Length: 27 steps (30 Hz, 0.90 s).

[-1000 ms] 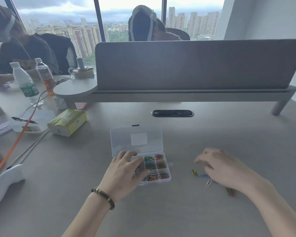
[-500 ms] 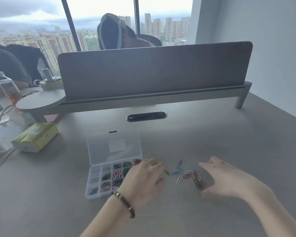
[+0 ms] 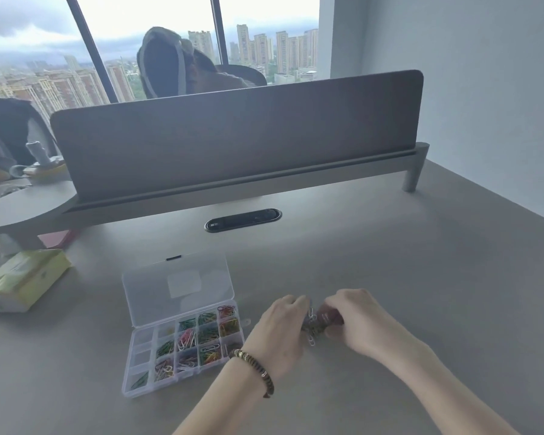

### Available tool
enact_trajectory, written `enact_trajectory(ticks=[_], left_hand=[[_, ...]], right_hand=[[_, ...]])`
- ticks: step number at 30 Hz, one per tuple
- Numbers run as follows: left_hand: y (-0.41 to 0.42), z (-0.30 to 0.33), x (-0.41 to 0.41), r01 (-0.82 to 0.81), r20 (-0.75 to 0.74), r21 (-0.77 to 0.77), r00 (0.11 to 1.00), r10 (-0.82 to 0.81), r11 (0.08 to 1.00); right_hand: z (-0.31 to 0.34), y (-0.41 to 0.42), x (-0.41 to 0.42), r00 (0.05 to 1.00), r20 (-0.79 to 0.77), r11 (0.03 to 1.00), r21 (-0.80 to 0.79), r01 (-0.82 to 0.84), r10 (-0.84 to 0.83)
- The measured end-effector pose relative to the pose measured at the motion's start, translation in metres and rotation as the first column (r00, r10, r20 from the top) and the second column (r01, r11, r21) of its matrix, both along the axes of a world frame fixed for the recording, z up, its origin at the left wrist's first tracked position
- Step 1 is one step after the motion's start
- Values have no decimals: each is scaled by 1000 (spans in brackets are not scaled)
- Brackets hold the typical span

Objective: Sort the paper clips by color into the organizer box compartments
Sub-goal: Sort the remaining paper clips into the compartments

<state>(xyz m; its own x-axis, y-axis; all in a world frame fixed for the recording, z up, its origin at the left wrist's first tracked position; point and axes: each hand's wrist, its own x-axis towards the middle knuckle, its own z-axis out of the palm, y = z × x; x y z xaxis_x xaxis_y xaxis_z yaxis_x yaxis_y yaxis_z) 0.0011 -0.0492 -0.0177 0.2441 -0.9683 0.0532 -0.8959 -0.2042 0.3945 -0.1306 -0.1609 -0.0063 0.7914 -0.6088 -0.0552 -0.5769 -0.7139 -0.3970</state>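
Gathering step: left hand (image 3: 283,331) and right hand (image 3: 355,321) cupped together around loose paper clips (image 3: 311,324) on the desk (image 3: 390,277), just right of the open organizer box (image 3: 182,346) (compartments mostly filled). Next: picking single colours, probably.

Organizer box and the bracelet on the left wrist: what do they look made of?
Organizer box: clear, glossy, probably rigid plastic; the desk shows through its open lid and the compartment walls look translucent.
Bracelet: small dark beads with a few lighter ones, possibly wood or stone; too small to tell which.
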Motion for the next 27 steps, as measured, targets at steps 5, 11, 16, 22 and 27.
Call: enact_trajectory(ticks=[5,11,16,22,27], left_hand=[[-8,2,20,92,-58,15,994,-91,996],[-23,7,30,227,-7,86,974,-227,970],[-21,4,31,209,-28,22,978,-208,978],[-17,7,25,163,14,2,987,-163,987],[-16,13,18,113,59,64,991,-117,992]], right_hand=[[8,-3,-9,999,-7,997,56,44,-44],[-8,27,6,999,-36,997,-79,2,-5],[-11,25,6,997,66,989,-136,49,-41],[-9,16,8,996,30,992,-88,88,-86],[-11,5,10,994,19,994,-25,108,-107]])
